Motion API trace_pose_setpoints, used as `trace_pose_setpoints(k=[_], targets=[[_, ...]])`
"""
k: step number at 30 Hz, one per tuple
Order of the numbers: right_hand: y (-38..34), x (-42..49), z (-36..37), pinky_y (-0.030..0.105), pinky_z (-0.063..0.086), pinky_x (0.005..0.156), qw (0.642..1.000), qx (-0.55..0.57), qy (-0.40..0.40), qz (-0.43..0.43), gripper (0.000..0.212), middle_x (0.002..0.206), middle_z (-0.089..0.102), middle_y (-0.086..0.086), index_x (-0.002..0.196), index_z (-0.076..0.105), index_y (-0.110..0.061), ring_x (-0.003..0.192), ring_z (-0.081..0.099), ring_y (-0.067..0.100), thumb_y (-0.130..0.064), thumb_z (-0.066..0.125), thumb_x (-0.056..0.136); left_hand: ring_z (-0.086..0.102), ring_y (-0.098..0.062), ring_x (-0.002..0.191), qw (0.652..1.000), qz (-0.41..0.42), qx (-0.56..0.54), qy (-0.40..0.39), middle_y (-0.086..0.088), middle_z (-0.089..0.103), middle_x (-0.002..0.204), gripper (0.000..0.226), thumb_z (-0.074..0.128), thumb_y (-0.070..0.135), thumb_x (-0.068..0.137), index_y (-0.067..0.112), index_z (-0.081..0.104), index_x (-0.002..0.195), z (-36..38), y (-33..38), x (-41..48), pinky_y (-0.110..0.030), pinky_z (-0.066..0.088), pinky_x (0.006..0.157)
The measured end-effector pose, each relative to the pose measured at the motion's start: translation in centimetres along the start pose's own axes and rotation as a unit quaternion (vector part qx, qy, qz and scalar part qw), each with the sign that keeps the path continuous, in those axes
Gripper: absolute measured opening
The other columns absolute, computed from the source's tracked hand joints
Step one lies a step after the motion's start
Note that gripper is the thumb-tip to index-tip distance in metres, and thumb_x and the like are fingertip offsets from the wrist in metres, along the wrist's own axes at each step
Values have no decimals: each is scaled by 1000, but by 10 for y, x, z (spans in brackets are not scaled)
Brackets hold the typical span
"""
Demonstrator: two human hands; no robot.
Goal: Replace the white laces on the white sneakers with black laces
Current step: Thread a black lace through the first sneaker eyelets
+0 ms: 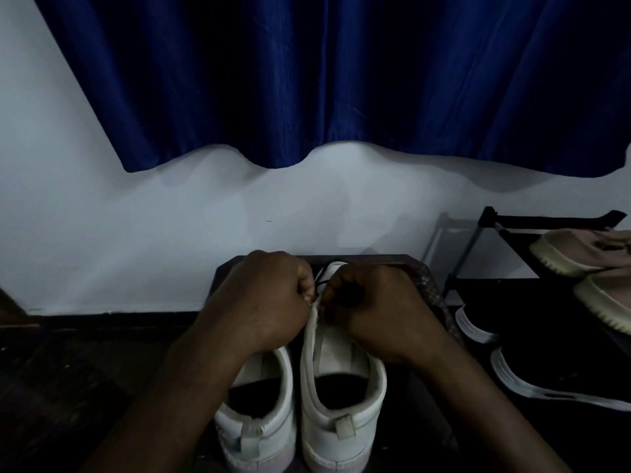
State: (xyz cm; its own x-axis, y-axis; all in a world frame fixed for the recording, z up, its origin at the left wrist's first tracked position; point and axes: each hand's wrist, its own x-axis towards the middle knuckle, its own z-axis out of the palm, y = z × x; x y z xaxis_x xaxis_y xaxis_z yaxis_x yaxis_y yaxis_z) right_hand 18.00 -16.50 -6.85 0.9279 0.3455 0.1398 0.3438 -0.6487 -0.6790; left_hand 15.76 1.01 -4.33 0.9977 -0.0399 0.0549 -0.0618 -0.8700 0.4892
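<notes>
item: pair of white sneakers, heels toward the wearer, set just beside each other on a dark mottled square stool top [423,273].
- right white leather low-top sneaker [341,414]: in work.
- left white leather low-top sneaker [263,418]: idle, its front hidden under the forearm.
- left hand [266,302]: fingers curled tight, pinching the raised eyelet edge of the right sneaker's upper.
- right hand [375,308]: fingers closed round a dark bunch, judged to be the thin black cord lace [322,280]. a strand of it crosses the gap between the hands.

step, as judged: threading the black lace through an upper eyelet. no white lace shows on this shoe.

handling notes:
- hold the flap lifted and steady so the eyelet faces the tip.
- feed the tip, not a loop.
- draw the slack through flat, without twist.
- match the two ends for length before the next row.

adjacent: black metal shoe rack [491,216] carrying beige knit shoes [577,250] and black shoes with white soles [553,363]. deep blue pleated curtain [307,80] over a white wall.
</notes>
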Motion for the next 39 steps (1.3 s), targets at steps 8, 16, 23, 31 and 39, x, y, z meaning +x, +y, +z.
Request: trace_pose_setpoints(k=[8,16,23,31,39], targets=[[-11,-18,8,40,49,96,995,-102,-5,-4,38,115,53,-12,112,61,-35,115,48,18,-44,63,74,46,-12,97,997,19,57,54,14,52,98,17,63,14,78,27,66,68,-4,-3,-3,-42,51,82],[-4,-22,13,35,51,89,994,-88,65,30,33,114,56,-7,107,64,-31,111,56,21,-27,61,75,57,-13,85,996,18,40,82,10,61,85,13,62,17,77,28,66,71,-2,-6,-15,-35,50,76],[-10,-26,11,32,48,76,989,-102,91,55,23,97,61,-7,93,58,-28,98,61,23,-40,69,77,66,-10,83,989,55,86,111,13,71,82,22,50,41,75,32,68,84,4,-6,-26,-27,45,73],[-8,-24,12,32,49,71,985,-88,114,98,13,86,64,-4,81,57,-20,87,63,25,-29,63,73,66,-9,87,986,68,97,115,14,71,82,25,49,43,76,35,71,83,4,-7,-29,-26,43,74],[-12,-28,20,34,48,70,965,-107,198,138,10,93,69,2,84,61,-17,92,66,32,-26,62,80,64,-14,91,985,80,87,124,11,70,83,18,54,40,83,31,69,88,-2,-3,-37,-35,47,82]])
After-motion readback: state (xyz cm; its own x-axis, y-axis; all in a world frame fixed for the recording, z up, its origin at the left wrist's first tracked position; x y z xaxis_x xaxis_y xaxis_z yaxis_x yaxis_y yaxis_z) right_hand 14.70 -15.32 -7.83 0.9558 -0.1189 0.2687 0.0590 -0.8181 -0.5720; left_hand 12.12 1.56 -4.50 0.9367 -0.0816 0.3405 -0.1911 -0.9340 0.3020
